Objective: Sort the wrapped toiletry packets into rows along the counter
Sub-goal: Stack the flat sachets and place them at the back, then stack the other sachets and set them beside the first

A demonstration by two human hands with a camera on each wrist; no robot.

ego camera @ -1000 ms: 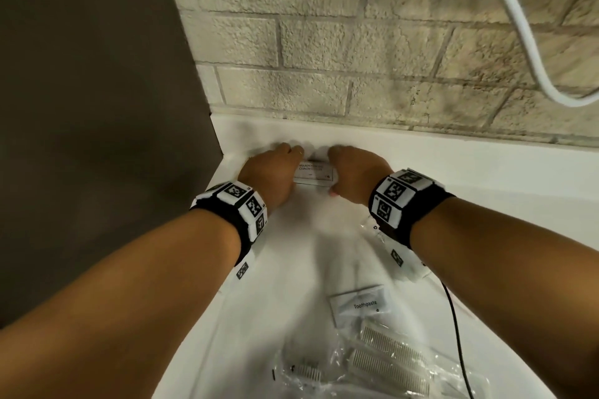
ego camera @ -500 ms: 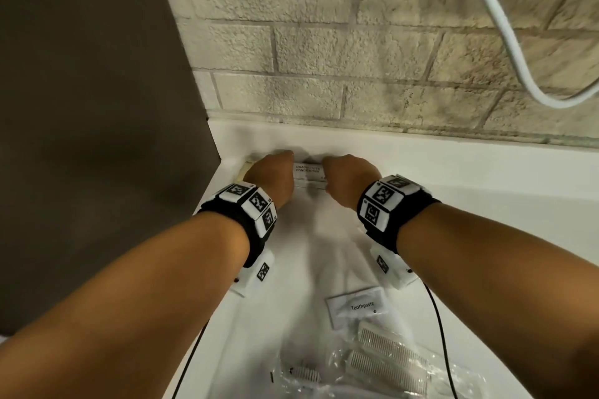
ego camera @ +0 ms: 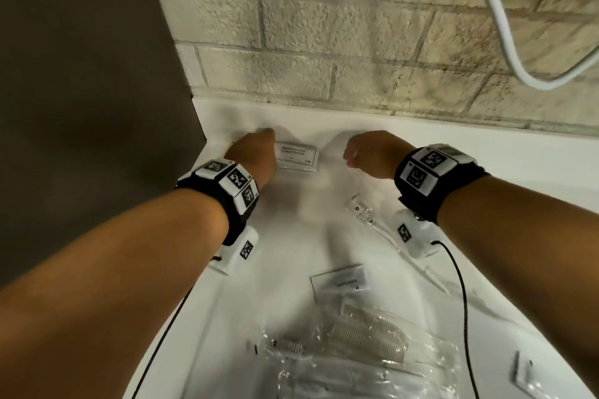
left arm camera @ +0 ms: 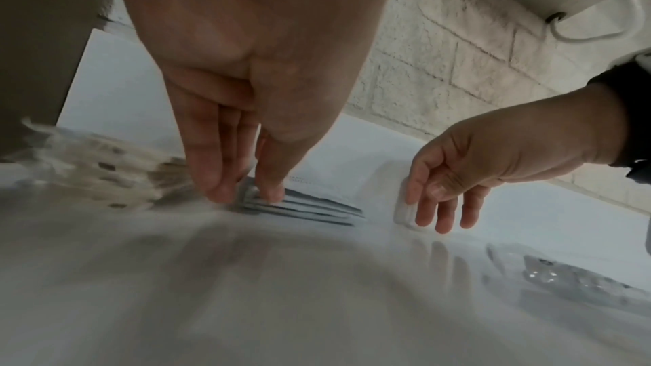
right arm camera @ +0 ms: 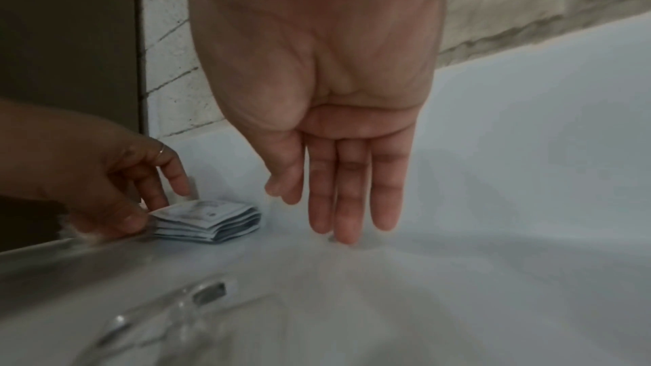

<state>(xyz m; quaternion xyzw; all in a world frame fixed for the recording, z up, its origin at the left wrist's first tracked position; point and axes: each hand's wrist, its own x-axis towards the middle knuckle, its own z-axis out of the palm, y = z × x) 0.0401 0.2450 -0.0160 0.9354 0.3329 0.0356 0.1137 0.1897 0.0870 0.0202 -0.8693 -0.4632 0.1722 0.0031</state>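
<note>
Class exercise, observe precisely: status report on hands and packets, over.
Left hand pinches shampoo packet stack. Right hand open, off it. Toothpaste packet, wrapped combs lie nearer, unsorted.

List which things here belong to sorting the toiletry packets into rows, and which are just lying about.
Job: shampoo packets, pinched by left hand; right hand, free; toothpaste packet; wrapped combs; wrapped toothbrush; counter.
Lying about: white cord; brick wall; dark panel.

You had a pale brick wall (ego camera: 324,26) in front of you. A white cord (ego camera: 536,86) hung in a loop across it. A dark flat panel (ego camera: 81,74) stood on your left.
</note>
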